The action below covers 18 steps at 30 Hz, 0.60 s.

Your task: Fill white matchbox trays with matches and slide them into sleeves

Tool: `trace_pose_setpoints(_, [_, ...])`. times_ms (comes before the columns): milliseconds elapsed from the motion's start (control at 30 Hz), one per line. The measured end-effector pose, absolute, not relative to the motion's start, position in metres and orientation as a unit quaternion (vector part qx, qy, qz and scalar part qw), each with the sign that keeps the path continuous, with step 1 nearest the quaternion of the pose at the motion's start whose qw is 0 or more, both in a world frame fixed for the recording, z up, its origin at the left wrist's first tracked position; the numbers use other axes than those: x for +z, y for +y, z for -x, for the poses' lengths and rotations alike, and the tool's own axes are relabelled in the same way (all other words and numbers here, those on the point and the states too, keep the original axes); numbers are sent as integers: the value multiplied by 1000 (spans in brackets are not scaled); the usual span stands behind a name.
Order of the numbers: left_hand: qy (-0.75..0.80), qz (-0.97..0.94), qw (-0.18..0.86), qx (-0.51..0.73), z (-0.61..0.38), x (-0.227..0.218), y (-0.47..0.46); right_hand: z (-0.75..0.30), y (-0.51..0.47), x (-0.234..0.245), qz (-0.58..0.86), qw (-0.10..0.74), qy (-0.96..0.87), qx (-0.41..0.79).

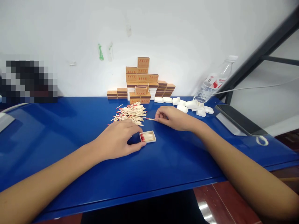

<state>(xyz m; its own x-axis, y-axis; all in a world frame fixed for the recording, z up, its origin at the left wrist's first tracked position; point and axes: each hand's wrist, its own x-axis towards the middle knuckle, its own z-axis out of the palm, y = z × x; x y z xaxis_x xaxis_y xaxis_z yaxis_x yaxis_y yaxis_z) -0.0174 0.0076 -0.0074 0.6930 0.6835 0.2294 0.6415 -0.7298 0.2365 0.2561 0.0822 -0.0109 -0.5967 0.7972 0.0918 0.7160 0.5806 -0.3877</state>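
A small white matchbox tray point(148, 137) with red-tipped matches in it lies on the blue table point(70, 133). My left hand point(119, 140) curls around the tray's left end, thumb and fingers touching it. My right hand point(171, 118) rests on the table just behind, fingers pinched on a single match point(150, 119) that points toward the loose pile of matches point(130, 113).
Tan matchboxes point(141, 82) are stacked against the white wall. Several empty white trays point(189, 105) lie at the right near a clear water bottle point(213, 82). A dark phone point(238, 119) rests on the table's right edge, under a black slanted frame point(263, 49).
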Motion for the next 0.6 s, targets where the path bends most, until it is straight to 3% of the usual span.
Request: trace_pose_setpoints(600, [388,-903,18,183,20,-12,12,-253,75,-13,405,168,-883,167])
